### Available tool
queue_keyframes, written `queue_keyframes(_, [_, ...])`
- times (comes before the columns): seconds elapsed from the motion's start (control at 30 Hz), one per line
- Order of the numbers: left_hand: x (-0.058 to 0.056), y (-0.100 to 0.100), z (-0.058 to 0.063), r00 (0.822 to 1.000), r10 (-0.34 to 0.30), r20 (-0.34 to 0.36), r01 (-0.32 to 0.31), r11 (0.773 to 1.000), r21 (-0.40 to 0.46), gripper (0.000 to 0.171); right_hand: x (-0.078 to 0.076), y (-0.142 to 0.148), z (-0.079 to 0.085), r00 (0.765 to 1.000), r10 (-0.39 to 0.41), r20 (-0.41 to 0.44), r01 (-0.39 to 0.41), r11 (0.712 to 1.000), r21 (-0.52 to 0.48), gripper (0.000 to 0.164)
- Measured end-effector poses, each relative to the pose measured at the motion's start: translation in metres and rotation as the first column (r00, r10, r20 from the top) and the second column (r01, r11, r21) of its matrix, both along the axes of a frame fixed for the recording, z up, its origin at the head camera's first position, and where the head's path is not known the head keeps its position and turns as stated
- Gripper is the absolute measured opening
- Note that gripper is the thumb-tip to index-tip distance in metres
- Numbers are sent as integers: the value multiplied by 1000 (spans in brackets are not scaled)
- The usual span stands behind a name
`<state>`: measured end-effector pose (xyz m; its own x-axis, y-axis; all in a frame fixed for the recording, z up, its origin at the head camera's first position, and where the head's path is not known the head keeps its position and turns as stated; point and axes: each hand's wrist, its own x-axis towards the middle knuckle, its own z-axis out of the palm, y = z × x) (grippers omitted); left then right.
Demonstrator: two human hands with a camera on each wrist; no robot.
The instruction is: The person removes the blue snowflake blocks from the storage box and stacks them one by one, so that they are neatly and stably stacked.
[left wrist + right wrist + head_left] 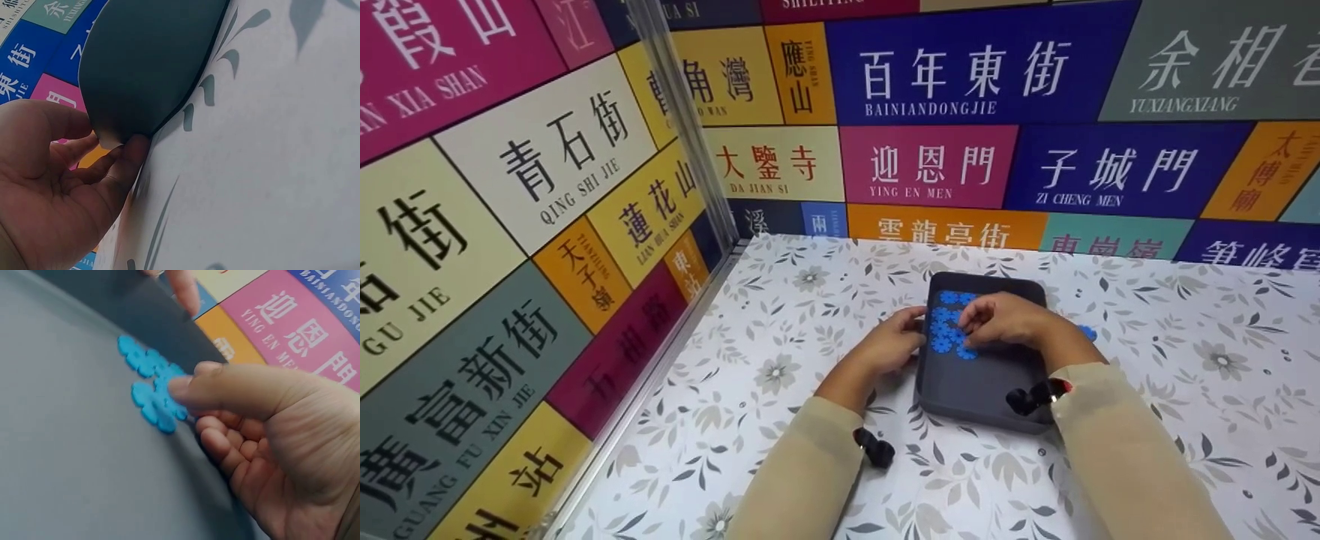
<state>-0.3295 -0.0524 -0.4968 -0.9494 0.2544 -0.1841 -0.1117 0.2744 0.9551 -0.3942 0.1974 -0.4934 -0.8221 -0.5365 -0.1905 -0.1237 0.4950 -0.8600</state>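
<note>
A dark grey rectangular tray [986,390] lies on the table, with several blue flower-shaped discs [949,315] laid in rows toward its far left part. My left hand [894,343] holds the tray's left wall, its fingers at the rim and side; the left wrist view shows the fingers [126,163] against the tray's outer wall [149,62]. Over the discs, my right hand [1006,319] has thumb and forefinger together at a blue disc [151,408]. In the right wrist view the thumb tip covers part of the discs, and the other fingers are curled.
More blue discs [1086,332] lie on the table right of the tray, partly hidden by my right wrist. A white tablecloth [810,300] with grey leaves covers the table. Walls of coloured signs [926,165] stand behind and at the left.
</note>
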Motion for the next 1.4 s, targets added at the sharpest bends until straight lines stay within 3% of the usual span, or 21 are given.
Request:
queue_keyframes(0.27, [0,0,0,1000,1,11,-1,998,60,60,-1,-1,1,997,56,-49,-52,995,80,39])
queue_keyframes(0.5, [0,0,1,1000,13,9,-13,1000,14,58,-1,-1,6,991,111,-74,-97,980,174,38])
queue_keyframes(1.0, [0,-1,-2,1000,1,-25,-1,1000,-27,58,-1,0,2,987,114,-113,-93,980,178,36])
queue_keyframes(1.27, [0,0,-2,1000,-7,-17,8,999,40,61,-1,-1,2,986,131,-107,-114,981,156,35])
queue_keyframes(1.4, [0,0,-2,1000,-1,-13,1,1000,18,60,-1,0,2,986,126,-114,-106,980,170,33])
